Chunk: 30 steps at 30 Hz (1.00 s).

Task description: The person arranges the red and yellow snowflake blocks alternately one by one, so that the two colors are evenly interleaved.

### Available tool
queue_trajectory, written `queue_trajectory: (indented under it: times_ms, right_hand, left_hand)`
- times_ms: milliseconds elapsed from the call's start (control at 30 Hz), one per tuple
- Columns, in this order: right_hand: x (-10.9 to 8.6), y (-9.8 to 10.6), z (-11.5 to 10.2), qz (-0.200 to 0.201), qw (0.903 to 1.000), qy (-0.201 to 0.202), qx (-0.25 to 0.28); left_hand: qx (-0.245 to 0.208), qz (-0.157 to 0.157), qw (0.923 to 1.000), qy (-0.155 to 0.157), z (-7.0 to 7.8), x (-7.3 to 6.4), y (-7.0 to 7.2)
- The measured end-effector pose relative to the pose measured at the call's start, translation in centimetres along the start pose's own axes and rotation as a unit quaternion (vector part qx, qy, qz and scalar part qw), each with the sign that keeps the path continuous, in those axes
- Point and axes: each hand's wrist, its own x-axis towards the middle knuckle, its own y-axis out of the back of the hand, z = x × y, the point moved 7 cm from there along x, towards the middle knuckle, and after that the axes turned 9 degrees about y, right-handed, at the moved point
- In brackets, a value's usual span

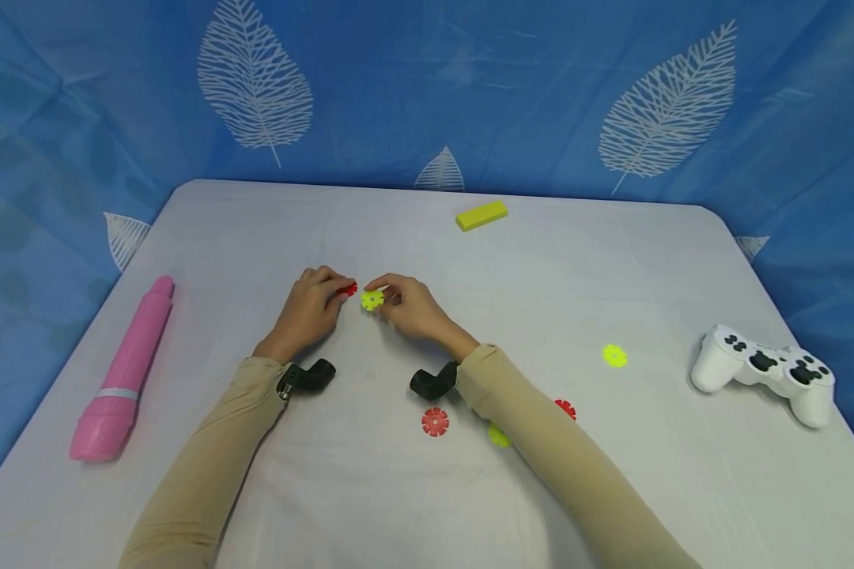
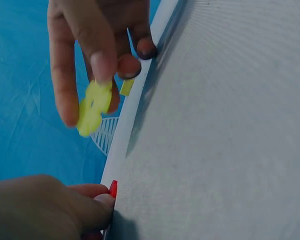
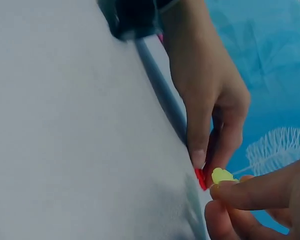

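My left hand (image 1: 311, 310) pinches a red notched disc (image 1: 351, 289) between thumb and fingers. In the left wrist view the red disc (image 2: 113, 189) stands on edge, mostly covered by the fingers. Facing it, my right hand (image 1: 414, 307) pinches a yellow flower-shaped notched disc (image 1: 372, 300) by its rim. The two discs are close together with a small gap between them in the head view. The right wrist view shows the yellow disc (image 3: 222, 175) just beside the red disc (image 3: 200, 178), overlapping the left hand's fingers.
Loose red (image 1: 435, 422) and yellow discs (image 1: 615, 356) lie around my right forearm, some partly hidden by the sleeve. A pink microphone-shaped object (image 1: 124, 375) lies at left, a white game controller (image 1: 765, 371) at right. A yellow block (image 1: 481, 216) sits near the table's (image 1: 292, 213) back edge.
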Motion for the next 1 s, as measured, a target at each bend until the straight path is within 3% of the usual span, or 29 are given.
queue_trajectory:
  times_ms: [267, 667, 1000]
  right_hand:
    - [1.9, 0.6, 0.8, 0.036, 0.9987, -0.034, 0.011]
    - [3.3, 0.7, 1.3, 0.023, 0.9985, -0.047, -0.015]
    - [3.9, 0.4, 1.0, 0.018, 0.9930, -0.040, -0.110]
  left_hand:
    - [-0.001, -0.001, 1.0000, -0.002, 0.1, 0.1, 0.1]
    - [0.002, -0.005, 1.0000, 0.007, 0.1, 0.1, 0.1]
    - [-0.007, -0.003, 1.0000, 0.006, 0.0, 0.0, 0.0]
